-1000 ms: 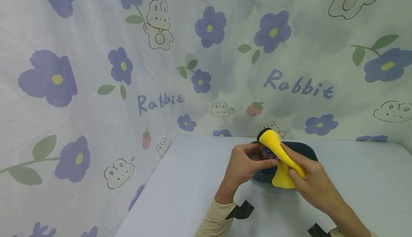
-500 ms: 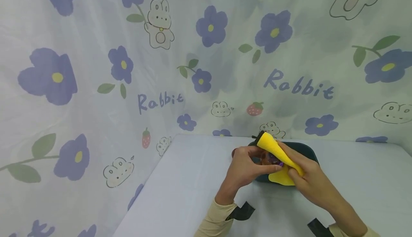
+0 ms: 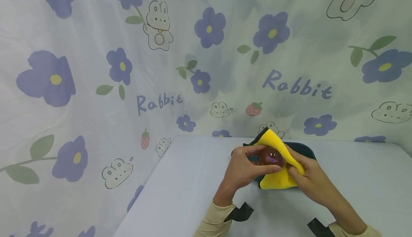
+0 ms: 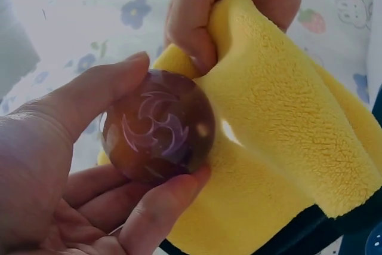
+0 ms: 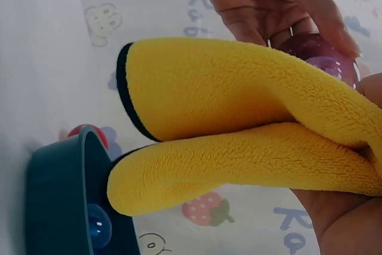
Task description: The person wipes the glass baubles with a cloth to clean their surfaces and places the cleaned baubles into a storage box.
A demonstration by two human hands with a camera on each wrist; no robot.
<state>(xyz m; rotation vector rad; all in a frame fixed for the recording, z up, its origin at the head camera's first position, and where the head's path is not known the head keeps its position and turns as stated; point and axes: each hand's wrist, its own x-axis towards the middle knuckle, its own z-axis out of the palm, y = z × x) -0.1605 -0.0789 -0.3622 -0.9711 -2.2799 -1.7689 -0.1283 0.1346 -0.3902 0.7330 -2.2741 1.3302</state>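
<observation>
My left hand [image 3: 246, 168] grips a glossy brown-purple ball [image 3: 271, 157] with a pale swirl mark [image 4: 156, 125], thumb on one side and fingers on the other. My right hand [image 3: 305, 174] pinches a yellow fleece cloth with a dark edge [image 3: 277, 165] and holds it against the ball [image 5: 325, 55]. The cloth [image 4: 286, 141] wraps around the ball's far side, and its folded end [image 5: 227, 129] hangs over a dark teal tray [image 3: 305, 150]. Both hands hover above the pale table, over the tray.
The teal tray [image 5: 59, 195] holds a blue marble [image 5: 98, 231] and something red behind its rim. A rabbit-and-flower curtain [image 3: 128, 69] encloses the table at the back and left. Black straps [image 3: 239, 212] lie by my wrists.
The cloth has shifted from a rolled strip over the ball to a wider fold beside and under it, so the ball shows more. Both hands stayed in place over the tray.
</observation>
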